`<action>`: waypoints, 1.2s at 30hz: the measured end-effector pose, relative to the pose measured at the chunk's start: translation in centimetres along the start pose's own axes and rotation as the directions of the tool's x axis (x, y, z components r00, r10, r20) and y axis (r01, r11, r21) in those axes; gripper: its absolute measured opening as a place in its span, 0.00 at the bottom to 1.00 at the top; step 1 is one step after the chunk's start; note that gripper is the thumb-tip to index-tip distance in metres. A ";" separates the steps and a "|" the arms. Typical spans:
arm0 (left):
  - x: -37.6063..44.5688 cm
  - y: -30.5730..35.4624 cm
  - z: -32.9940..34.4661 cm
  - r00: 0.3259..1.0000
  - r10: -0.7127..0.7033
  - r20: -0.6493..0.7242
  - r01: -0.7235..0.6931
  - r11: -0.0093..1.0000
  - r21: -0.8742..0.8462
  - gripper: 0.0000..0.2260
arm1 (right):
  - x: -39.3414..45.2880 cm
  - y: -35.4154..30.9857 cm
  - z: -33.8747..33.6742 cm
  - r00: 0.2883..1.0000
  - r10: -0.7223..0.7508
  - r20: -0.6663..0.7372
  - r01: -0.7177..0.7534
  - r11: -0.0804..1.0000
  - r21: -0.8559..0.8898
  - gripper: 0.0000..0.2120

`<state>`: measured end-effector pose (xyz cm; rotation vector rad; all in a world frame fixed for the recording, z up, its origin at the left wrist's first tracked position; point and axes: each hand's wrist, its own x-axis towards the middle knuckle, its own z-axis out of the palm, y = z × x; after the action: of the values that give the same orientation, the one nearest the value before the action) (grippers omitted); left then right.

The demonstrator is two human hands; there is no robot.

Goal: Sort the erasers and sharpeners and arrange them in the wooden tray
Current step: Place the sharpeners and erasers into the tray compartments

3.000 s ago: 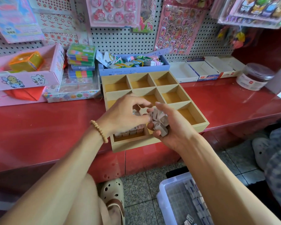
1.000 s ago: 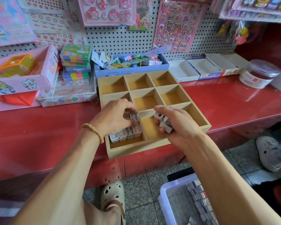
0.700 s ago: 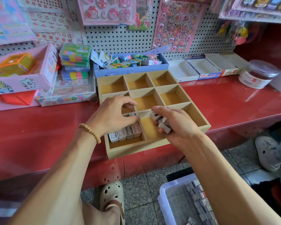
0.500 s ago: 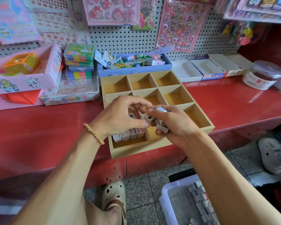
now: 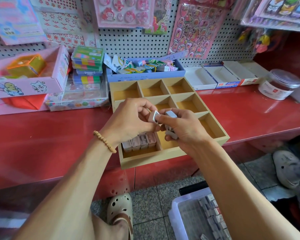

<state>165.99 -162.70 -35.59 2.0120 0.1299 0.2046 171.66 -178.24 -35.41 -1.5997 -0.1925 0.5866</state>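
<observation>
A wooden tray (image 5: 173, 154) with square compartments sits at the front edge of the red counter. Its near-left compartment holds a row of small pinkish sharpeners (image 5: 139, 142) standing side by side. My left hand (image 5: 128, 122) hovers above that compartment and pinches one small pale sharpener (image 5: 153, 116) between thumb and fingers. My right hand (image 5: 182, 129) is just beside it, touching fingertips, and grips a bunch of the same small pale pieces (image 5: 171, 116). The other compartments show bare wood.
A clear plastic bin (image 5: 197, 215) with more small pieces stands on the floor at lower right. Behind the tray are a blue box of trinkets (image 5: 145, 75), white cartons (image 5: 220, 75), a pink box (image 5: 28, 80) and a round jar (image 5: 279, 85). A pegboard backs the counter.
My left hand lifted from the row in the near-left compartment up to my right hand and took one sharpener from the bunch it holds.
</observation>
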 end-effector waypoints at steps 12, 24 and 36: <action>-0.2 -0.2 -0.8 0.996 0.079 -0.052 -0.082 0.995 -0.053 0.13 | -0.1 -0.5 0.0 0.994 0.093 0.059 -0.100 0.986 0.131 0.08; -0.8 -0.7 -0.8 1.000 -0.016 -0.005 0.016 0.790 0.613 0.12 | -0.5 1.0 -2.2 0.985 0.158 -0.065 -0.143 0.971 0.189 0.11; 0.1 -1.3 -0.4 0.999 -0.031 0.014 0.011 0.683 0.730 0.15 | -0.1 1.1 -1.8 0.982 0.178 -0.058 -0.165 0.970 0.179 0.13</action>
<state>166.05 -161.78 -36.54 2.8235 0.2491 0.1158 172.15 -180.03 -36.45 -1.4742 0.0525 0.6583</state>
